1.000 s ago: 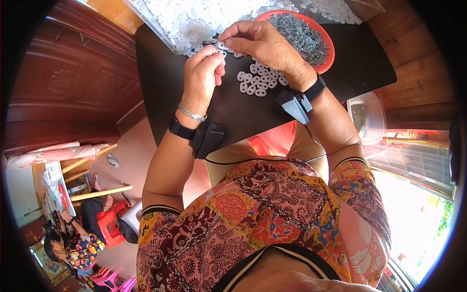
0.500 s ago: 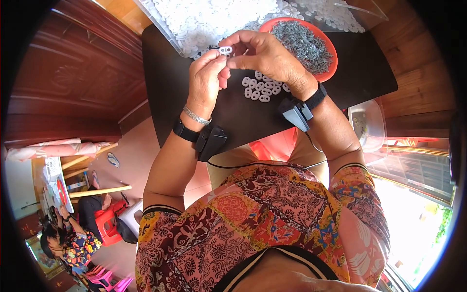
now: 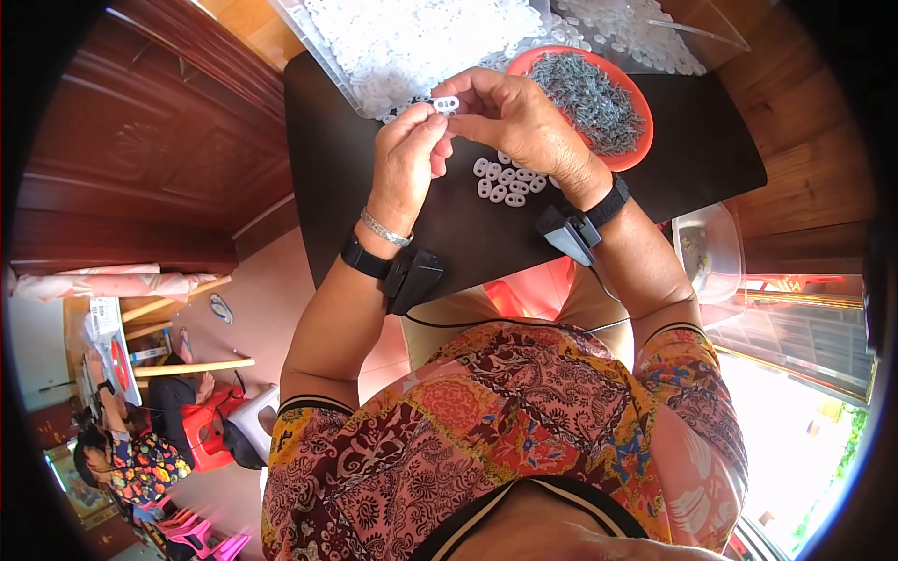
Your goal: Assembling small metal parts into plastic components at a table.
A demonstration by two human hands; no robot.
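My left hand and my right hand meet above a black tabletop, both pinching one small white plastic piece with two holes. Just below the hands lies a cluster of several similar white pieces on the black surface. An orange bowl full of small grey metal parts sits right behind my right hand. Each wrist wears a black band with a small black device.
Clear trays heaped with white plastic pieces stand at the table's far edge. A clear plastic container sits low at the right. A wooden door is on the left. Another person sits near red stools at the lower left.
Both hands have drawn closer to me, away from the tray's edge, and now hold the white piece together above the black surface.
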